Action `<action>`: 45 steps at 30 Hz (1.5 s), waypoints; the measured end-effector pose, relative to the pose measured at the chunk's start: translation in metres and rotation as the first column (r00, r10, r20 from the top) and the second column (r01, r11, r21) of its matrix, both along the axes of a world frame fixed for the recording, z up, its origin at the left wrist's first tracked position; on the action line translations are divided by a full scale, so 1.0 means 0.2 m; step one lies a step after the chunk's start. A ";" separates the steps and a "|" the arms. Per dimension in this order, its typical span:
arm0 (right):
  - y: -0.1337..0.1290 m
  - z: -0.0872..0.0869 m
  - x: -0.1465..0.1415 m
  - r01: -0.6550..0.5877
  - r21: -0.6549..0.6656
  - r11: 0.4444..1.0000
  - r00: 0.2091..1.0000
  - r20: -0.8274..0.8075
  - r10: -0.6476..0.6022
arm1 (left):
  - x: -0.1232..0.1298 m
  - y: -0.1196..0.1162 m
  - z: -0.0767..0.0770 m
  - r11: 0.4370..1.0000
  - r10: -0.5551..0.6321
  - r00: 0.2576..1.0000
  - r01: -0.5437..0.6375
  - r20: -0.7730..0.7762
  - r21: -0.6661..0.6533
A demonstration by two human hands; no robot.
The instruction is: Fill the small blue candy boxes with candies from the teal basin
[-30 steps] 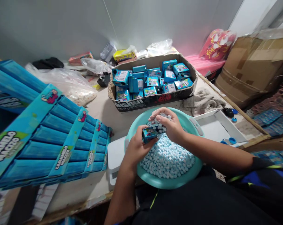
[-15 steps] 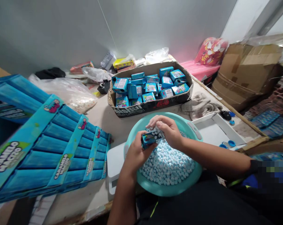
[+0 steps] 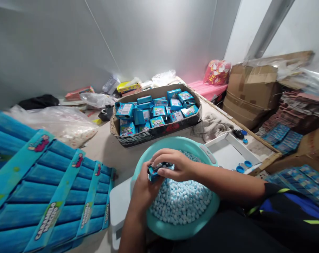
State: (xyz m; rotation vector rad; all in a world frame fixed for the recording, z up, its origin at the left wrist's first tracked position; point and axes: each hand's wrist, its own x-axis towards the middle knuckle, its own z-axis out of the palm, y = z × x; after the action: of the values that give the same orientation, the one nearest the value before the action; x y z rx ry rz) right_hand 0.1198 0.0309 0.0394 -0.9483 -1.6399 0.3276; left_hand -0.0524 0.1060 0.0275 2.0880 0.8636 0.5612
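My left hand is wrapped around a small blue candy box, holding it above a turquoise basin. From the right, my right hand reaches over the same box. Its fingers curl across the top and the thumb presses near the side, so much of the box is hidden. Below both hands, a heap of small pale blue and white candies fills the basin. Just behind the basin, a cardboard carton holds many similar blue boxes, some printed with labels and barcodes.
At left stand large blue display packs. A white scale-like device lies beside the basin. To the right are a white tray, blue round lids, a grey cloth and brown cardboard boxes. A plastic bag lies back left.
The right hand has gone from holding loose candies at the box's opening to covering the box with its fingers. The candies at the opening are no longer visible. The camera view has turned right.
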 end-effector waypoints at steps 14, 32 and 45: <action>0.00 -0.03 0.06 0.180 -0.300 0.937 0.983 0.076 -0.164 | 0.00 0.01 -0.02 0.984 0.140 0.988 -0.132 0.059 -0.123; 0.03 -0.09 0.06 0.343 -0.217 0.914 0.912 0.311 -0.268 | 0.00 0.04 -0.06 0.983 0.143 0.989 -0.139 0.031 -0.122; 0.02 -0.08 0.03 0.332 -0.164 0.929 0.920 0.274 -0.280 | -0.01 0.03 -0.04 0.992 0.060 0.998 -0.057 0.025 -0.110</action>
State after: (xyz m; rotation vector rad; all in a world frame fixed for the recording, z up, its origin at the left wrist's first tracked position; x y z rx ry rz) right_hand 0.1268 0.0351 0.0229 -1.4355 -1.6669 0.1706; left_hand -0.0545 0.1117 0.0197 1.9574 0.9210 0.5609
